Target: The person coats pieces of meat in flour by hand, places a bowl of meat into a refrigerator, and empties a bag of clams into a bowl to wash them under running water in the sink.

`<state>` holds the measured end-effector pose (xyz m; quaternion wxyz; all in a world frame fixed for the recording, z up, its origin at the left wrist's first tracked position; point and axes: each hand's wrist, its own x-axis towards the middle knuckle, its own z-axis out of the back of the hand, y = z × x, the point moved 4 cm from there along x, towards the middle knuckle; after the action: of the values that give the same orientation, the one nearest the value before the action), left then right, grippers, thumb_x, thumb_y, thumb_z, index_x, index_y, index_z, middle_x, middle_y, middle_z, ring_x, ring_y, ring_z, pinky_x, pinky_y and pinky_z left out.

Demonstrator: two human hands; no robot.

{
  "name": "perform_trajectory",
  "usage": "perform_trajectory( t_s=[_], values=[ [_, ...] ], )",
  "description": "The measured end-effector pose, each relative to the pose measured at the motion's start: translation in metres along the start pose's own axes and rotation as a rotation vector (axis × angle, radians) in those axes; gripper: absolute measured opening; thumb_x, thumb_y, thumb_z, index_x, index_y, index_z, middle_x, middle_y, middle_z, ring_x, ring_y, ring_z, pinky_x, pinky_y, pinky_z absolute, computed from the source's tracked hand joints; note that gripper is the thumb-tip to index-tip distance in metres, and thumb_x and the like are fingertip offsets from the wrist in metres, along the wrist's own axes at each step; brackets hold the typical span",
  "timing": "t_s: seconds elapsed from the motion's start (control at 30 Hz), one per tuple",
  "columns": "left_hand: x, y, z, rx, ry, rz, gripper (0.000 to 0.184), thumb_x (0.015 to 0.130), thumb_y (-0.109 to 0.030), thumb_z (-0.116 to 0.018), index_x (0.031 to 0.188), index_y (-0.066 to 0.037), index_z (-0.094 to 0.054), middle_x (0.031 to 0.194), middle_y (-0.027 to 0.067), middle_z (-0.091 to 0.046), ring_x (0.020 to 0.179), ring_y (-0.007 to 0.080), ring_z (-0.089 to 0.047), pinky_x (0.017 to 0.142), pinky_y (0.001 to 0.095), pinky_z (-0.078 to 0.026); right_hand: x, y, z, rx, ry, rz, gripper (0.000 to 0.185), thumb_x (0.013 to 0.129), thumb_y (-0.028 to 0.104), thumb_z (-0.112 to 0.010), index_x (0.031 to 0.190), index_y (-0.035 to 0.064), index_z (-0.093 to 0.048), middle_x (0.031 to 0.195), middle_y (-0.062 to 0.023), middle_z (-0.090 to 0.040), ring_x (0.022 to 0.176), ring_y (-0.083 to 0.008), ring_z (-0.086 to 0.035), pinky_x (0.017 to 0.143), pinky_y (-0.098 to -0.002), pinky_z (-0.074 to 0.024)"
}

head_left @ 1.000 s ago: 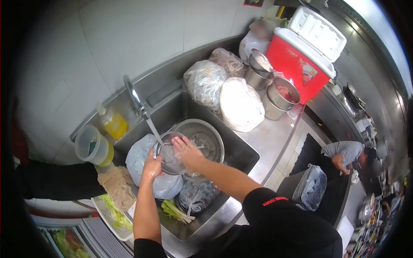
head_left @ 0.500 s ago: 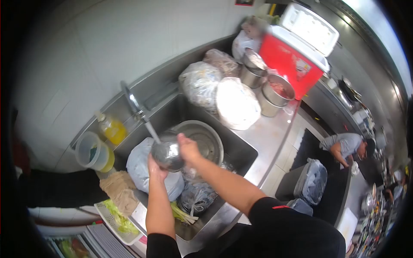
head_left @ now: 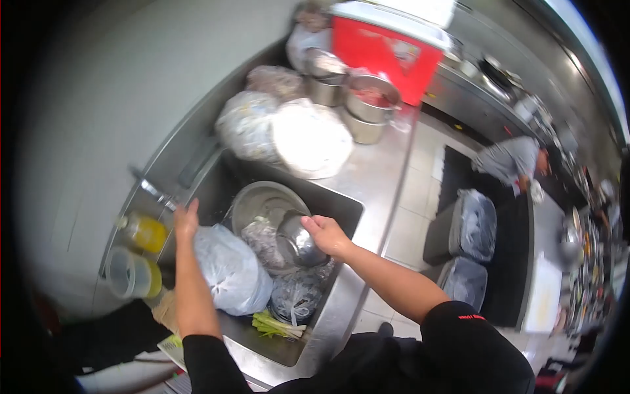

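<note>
My right hand [head_left: 326, 236] grips the rim of a round metal bowl [head_left: 296, 240], tilted over the sink [head_left: 341, 211]. At the left wall of the sink my left hand [head_left: 186, 222] is closed at the faucet [head_left: 155, 192], covering part of it. No stream of water shows. Below the bowl stands a large metal basin [head_left: 248, 197], with a clear plastic bag [head_left: 261, 238] against it. A knotted white bag [head_left: 230, 272], a dark-filled clear bag [head_left: 295, 297] and green stalks [head_left: 279, 326] lie in the sink.
Several filled bags, including a white bag [head_left: 311, 139], and metal pots [head_left: 365, 125] stand on the counter by a red cooler [head_left: 384, 56]. A yellow soap bottle [head_left: 146, 232] and plastic tub [head_left: 128, 272] sit left. A person [head_left: 510, 161] works beyond lined bins [head_left: 474, 226].
My left hand has let go of the bowl and moved left to the faucet. My right hand has lowered the bowl to the right. The water stream no longer shows, and the view has shifted.
</note>
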<state>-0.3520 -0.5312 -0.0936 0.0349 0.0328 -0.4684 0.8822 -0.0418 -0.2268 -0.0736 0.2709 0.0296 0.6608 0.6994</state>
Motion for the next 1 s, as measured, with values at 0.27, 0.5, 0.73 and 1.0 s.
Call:
perform_trajectory(
  t_s=[0.27,0.5,0.73,1.0],
  values=[
    [-0.257,-0.227,-0.067,-0.038,0.893,-0.521,0.114,0.066,-0.021,-0.083,0.154,-0.006,-0.011,0.155,0.026,-0.022,0.136,0.0423,-0.038,0.106,0.0427,-0.04,-0.059,0.029,0.072,0.492,-0.304,0.184,0.035,0.096,0.03,-0.06,0.108,-0.002,-0.053,0.094,-0.0067,-0.055,0.088,-0.0141,-0.046,0.077,-0.0326,-0.0441],
    [-0.473,-0.308,-0.176,0.118,0.668,-1.144,0.08,0.079,0.011,-0.053,0.151,-0.005,-0.023,0.152,0.0202,-0.03,0.137,0.0393,-0.034,0.11,0.044,-0.034,-0.241,-0.038,0.222,0.802,-0.346,0.085,0.038,0.096,0.033,-0.059,0.108,-0.0025,-0.056,0.084,-0.0103,-0.061,0.079,-0.019,-0.062,0.069,-0.033,-0.0521],
    [-0.783,-0.276,-0.286,-0.079,1.462,-0.475,0.07,0.085,0.001,-0.045,0.149,-0.004,-0.017,0.134,0.0209,-0.045,0.097,0.0314,-0.064,0.056,0.0326,-0.061,-0.585,-0.282,0.339,-0.077,-1.227,-0.123,0.055,0.082,0.045,-0.071,0.108,-0.0032,-0.062,0.105,-0.0208,-0.065,0.098,-0.0335,-0.064,0.083,-0.0403,-0.0515],
    [-1.177,-0.221,-0.286,0.264,2.273,0.087,0.038,0.093,-0.01,-0.051,0.129,0.002,-0.043,0.113,0.0195,-0.059,0.09,0.0321,-0.067,0.065,0.0361,-0.058,-0.892,-0.462,0.333,0.882,-1.327,-0.476,0.076,0.09,0.044,-0.064,0.139,-0.0074,-0.037,0.111,-0.0192,-0.062,0.079,-0.023,-0.065,0.058,-0.0317,-0.0553]
  ],
)
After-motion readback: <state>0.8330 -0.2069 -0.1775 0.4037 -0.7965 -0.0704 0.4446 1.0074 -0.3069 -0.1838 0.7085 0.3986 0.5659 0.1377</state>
